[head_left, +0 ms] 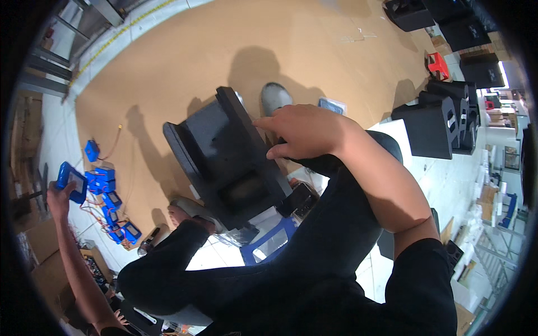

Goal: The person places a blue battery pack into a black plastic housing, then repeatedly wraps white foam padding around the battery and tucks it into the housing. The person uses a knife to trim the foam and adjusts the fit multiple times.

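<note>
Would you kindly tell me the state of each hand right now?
Left hand: closed, holding a blue pack.
Right hand: open, fingertips at the black case's edge.

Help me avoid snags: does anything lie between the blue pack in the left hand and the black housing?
Other blue packs and their loose wires lie on the ground between the blue pack in the left hand and the black housing. Clearance is unclear.

Blue is shown by the batteries [101,180], black by the case [203,133], tan by the sheet [185,47], white by the tiles [60,130], and yellow by the strip [120,40].
</note>
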Demonstrator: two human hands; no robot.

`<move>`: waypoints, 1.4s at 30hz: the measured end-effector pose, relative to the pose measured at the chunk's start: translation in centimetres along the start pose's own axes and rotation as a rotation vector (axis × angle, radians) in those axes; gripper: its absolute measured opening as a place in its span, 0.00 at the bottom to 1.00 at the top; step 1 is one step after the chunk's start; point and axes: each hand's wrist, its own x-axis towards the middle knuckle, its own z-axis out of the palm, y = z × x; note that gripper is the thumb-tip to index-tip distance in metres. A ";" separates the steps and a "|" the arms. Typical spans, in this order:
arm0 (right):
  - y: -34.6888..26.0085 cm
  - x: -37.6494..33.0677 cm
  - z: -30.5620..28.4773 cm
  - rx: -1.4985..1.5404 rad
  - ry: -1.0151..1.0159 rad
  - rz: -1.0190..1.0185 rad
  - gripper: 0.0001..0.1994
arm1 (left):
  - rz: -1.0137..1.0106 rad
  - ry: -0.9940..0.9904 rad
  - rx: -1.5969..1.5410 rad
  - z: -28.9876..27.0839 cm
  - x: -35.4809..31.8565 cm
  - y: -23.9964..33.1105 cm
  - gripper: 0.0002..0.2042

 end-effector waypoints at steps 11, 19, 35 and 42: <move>-4.9 -5.1 3.7 0.203 0.317 -0.226 0.41 | 0.006 0.162 -1.001 -3.8 -20.0 23.8 0.28; -13.4 -6.5 12.6 0.911 0.442 -0.542 0.57 | -0.246 -0.339 -1.570 -0.3 -32.2 30.2 0.28; -14.0 -12.2 21.2 0.740 0.399 -0.027 0.34 | -0.678 -0.471 -1.699 9.3 -43.6 29.4 0.43; -12.4 -11.9 18.9 0.756 0.456 0.021 0.23 | -0.575 -0.791 -1.670 12.9 -41.9 28.9 0.45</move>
